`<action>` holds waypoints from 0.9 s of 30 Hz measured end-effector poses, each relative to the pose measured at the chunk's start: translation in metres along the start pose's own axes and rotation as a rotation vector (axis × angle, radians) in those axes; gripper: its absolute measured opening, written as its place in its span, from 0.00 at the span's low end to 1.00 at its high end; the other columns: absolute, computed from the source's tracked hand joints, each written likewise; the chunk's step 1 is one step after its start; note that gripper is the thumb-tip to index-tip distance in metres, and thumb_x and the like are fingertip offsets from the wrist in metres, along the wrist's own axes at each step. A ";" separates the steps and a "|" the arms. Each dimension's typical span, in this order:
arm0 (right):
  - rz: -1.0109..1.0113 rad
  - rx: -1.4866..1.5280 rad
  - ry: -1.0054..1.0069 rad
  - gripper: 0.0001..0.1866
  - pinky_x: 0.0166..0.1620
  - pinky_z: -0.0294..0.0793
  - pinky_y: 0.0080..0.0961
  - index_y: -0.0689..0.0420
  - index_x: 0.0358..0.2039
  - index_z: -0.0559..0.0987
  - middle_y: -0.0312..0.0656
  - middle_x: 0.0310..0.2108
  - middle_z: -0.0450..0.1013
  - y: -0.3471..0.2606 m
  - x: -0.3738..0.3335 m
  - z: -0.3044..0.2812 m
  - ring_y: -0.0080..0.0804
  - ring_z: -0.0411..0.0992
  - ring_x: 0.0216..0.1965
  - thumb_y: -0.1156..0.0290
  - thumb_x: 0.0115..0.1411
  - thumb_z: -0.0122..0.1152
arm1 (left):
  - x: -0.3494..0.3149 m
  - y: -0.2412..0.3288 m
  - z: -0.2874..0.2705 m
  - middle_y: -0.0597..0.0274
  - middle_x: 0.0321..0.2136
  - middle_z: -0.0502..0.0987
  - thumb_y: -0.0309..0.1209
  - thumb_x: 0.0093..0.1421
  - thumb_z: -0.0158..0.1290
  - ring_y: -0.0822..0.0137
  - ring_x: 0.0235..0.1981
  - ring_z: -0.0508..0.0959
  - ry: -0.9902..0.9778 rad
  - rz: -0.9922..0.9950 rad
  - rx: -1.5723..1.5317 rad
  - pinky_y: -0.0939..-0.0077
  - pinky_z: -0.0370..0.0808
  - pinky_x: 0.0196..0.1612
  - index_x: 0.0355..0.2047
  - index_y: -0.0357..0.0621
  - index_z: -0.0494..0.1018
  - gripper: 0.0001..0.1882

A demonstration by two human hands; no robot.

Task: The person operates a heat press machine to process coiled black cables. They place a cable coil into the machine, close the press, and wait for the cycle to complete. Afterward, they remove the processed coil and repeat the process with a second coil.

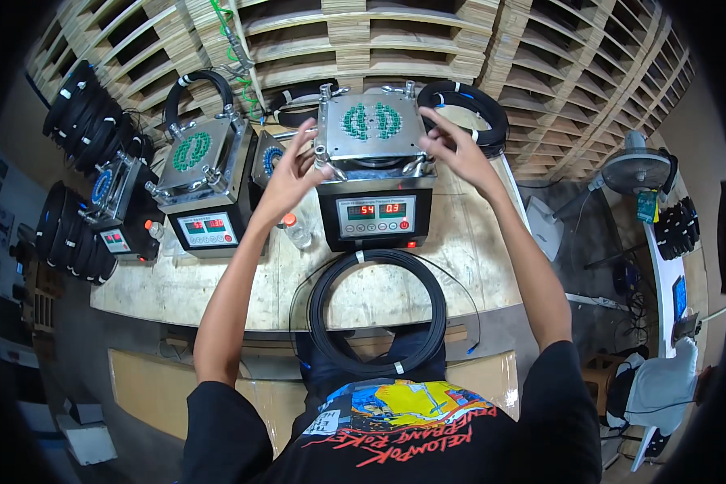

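In front of me stands a black bench machine (377,218) with a lit red display and buttons. Its square metal plate (355,145) carries green connectors (371,121) set in a ring-like pattern, with clamp posts at the corners. My left hand (292,171) is at the plate's left side, fingers apart, close to the near-left clamp (323,155). At the right side my right hand (458,153) has its fingers spread near the right-hand clamp (418,166). Neither hand visibly holds anything; whether fingertips touch the clamps I cannot tell. A coil of black cable (318,315) overhangs the table's front edge.
Two similar machines (206,185) (121,202) stand to the left on the wooden table (234,298). A clear bottle with an orange cap (298,234) is beside my left forearm. More black coils (492,121) lie behind. Wooden pallets (411,44) line the back; a fan (637,173) stands right.
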State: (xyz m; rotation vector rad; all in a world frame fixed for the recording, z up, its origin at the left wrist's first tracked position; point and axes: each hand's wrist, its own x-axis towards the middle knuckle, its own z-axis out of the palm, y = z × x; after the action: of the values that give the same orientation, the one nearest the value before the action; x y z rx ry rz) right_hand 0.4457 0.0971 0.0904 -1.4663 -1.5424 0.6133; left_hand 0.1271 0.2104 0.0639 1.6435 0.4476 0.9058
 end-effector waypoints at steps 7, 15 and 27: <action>-0.163 -0.271 0.147 0.44 0.67 0.59 0.43 0.48 0.67 0.67 0.58 0.61 0.62 0.005 -0.005 0.041 0.53 0.58 0.65 0.50 0.53 0.74 | 0.015 0.011 0.021 0.47 0.70 0.54 0.39 0.53 0.69 0.48 0.71 0.56 0.016 0.186 0.721 0.56 0.57 0.71 0.71 0.56 0.58 0.48; -0.313 -0.223 0.320 0.28 0.64 0.62 0.41 0.50 0.60 0.76 0.59 0.55 0.70 0.014 0.057 0.032 0.52 0.66 0.59 0.52 0.62 0.64 | 0.079 0.025 -0.002 0.45 0.65 0.64 0.49 0.61 0.60 0.47 0.69 0.60 -0.035 0.287 0.862 0.55 0.58 0.69 0.69 0.52 0.62 0.39; -0.031 -0.579 0.064 0.18 0.58 0.64 0.67 0.43 0.55 0.78 0.52 0.58 0.70 0.074 0.172 0.017 0.61 0.64 0.60 0.55 0.70 0.49 | 0.192 -0.022 -0.023 0.46 0.48 0.80 0.38 0.70 0.50 0.48 0.48 0.81 -0.210 0.073 1.010 0.59 0.75 0.52 0.65 0.45 0.64 0.25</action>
State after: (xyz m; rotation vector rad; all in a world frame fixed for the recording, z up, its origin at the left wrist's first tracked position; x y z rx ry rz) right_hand 0.4868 0.2784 0.0657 -1.8561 -1.7736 0.0908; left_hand 0.2345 0.3669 0.1065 2.6507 0.7710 0.5502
